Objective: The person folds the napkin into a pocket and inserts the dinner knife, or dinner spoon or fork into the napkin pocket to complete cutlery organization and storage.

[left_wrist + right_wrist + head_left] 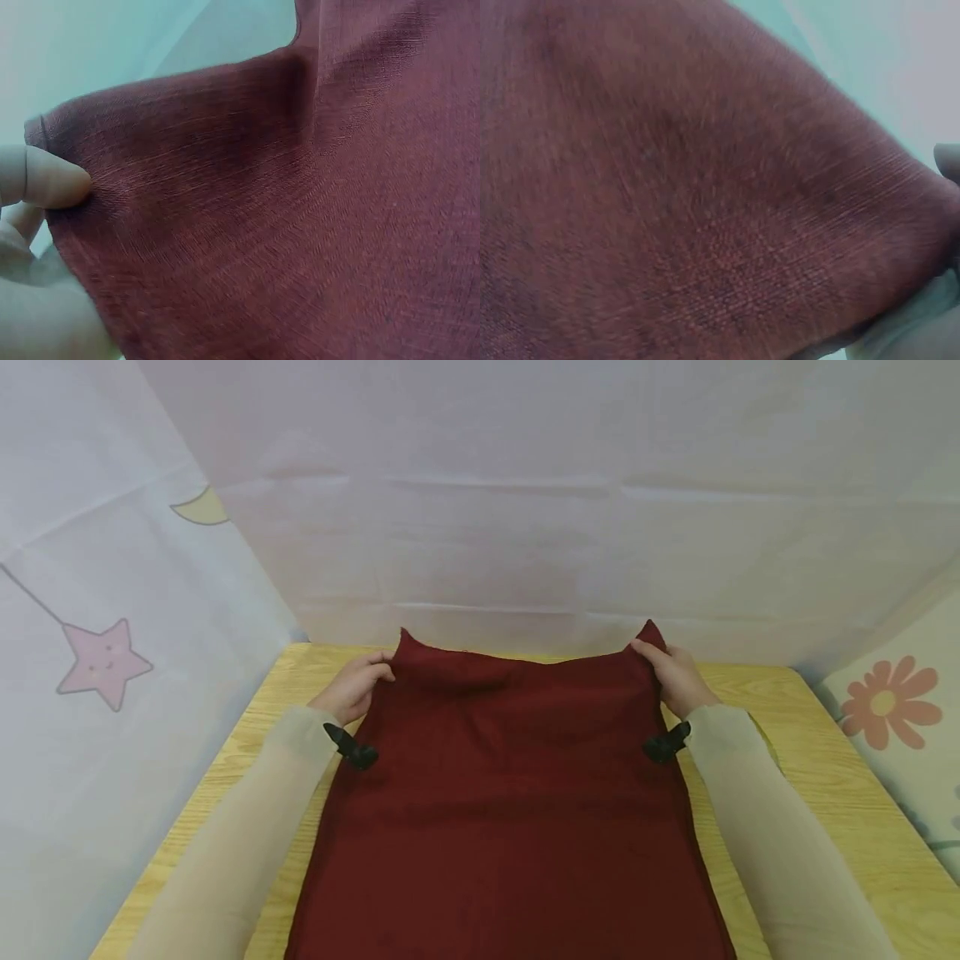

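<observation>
Our left hand (352, 687) pinches the far left corner of the dark red cloth (510, 793), thumb and fingers curled onto its edge, and our right hand (678, 681) grips the far right corner the same way, so that both corners stand up in small peaks just above the middle of the head view. The two hands are well apart, one at each side of the cloth's far edge, which sags slightly between them. In the left wrist view a fingertip (56, 180) presses into the weave at the left of the frame, with the fabric filling nearly everything to its right; in the right wrist view the cloth covers most of the frame and only a sliver of the hand shows at the lower right edge. The cloth lies on the light wooden table (825, 777), its long axis running from the bottom centre of the head view up toward the hands, and its near end passes out of the bottom of the frame. It widens a little toward us. Pale sleeves (240, 835) cover both forearms, each with a small black clip at the wrist. Behind the table hangs a white curtain (525, 527), with a pink star (105, 662) printed at the left of the frame and an orange flower (888, 702) at the right.
</observation>
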The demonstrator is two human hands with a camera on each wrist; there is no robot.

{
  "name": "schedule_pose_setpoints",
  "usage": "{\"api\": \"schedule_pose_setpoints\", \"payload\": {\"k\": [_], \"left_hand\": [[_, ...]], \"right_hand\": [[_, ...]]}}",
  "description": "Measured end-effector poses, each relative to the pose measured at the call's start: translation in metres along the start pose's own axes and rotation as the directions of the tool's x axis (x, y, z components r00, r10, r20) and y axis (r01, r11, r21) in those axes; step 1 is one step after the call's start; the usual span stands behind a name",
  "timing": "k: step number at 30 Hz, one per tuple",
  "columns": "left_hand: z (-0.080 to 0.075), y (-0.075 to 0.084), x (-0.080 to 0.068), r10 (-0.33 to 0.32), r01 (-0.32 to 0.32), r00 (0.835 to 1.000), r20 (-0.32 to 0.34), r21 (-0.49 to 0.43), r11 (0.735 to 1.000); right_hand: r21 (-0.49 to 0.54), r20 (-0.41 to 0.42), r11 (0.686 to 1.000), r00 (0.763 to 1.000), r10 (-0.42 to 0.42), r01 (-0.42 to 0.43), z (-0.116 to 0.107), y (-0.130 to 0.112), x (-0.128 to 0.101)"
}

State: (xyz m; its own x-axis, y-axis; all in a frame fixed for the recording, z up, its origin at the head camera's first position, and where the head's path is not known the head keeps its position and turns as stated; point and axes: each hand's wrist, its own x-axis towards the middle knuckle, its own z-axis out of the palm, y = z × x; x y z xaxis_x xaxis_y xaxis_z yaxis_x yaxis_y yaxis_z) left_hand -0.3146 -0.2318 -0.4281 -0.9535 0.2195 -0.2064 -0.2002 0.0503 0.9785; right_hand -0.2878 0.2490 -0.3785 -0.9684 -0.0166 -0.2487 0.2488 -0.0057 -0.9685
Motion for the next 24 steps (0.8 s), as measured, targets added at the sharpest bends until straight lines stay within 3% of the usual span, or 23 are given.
{"api": "schedule_pose_setpoints", "payload": {"k": [2, 5, 7, 10, 13, 17, 20, 24], "left_hand": [[0.001, 0.001, 0.003, 0.014, -0.014, 1.0, 0.007, 0.001, 1.0], [0.003, 0.001, 0.006, -0.029, 0.032, 0.995, 0.093, -0.028, 0.999], [0.004, 0.0, 0.008, -0.084, 0.093, 0.981, 0.172, -0.046, 0.995], [0.007, -0.002, 0.008, -0.161, 0.163, 0.956, 0.245, 0.014, 0.987], [0.014, -0.004, 0.007, -0.226, 0.19, 0.949, 0.221, 0.173, 0.966], [0.024, -0.007, 0.007, -0.211, 0.164, 0.972, 0.099, 0.355, 0.92], [0.028, -0.009, 0.01, -0.151, 0.13, 0.988, 0.029, 0.371, 0.919], [0.028, -0.006, 0.014, -0.075, 0.081, 0.997, -0.032, 0.331, 0.94]], "right_hand": [[-0.067, -0.034, 0.998, 0.999, -0.021, 0.019, 0.0, -0.001, 0.0], [-0.082, -0.046, 0.995, 0.997, -0.058, 0.054, 0.001, -0.002, 0.0], [-0.054, -0.025, 0.995, 0.996, -0.081, 0.08, 0.002, -0.003, 0.0], [0.009, 0.022, 0.992, 0.992, -0.123, 0.123, 0.002, -0.005, 0.0], [0.052, 0.059, 0.985, 0.984, -0.169, 0.166, 0.001, -0.007, -0.003], [0.048, 0.07, 0.97, 0.968, -0.24, 0.237, -0.002, -0.008, -0.004], [0.015, 0.046, 0.965, 0.963, -0.264, 0.263, -0.003, -0.008, -0.004], [0.012, -0.02, 0.973, 0.973, -0.23, 0.23, -0.004, -0.008, -0.004]]}}
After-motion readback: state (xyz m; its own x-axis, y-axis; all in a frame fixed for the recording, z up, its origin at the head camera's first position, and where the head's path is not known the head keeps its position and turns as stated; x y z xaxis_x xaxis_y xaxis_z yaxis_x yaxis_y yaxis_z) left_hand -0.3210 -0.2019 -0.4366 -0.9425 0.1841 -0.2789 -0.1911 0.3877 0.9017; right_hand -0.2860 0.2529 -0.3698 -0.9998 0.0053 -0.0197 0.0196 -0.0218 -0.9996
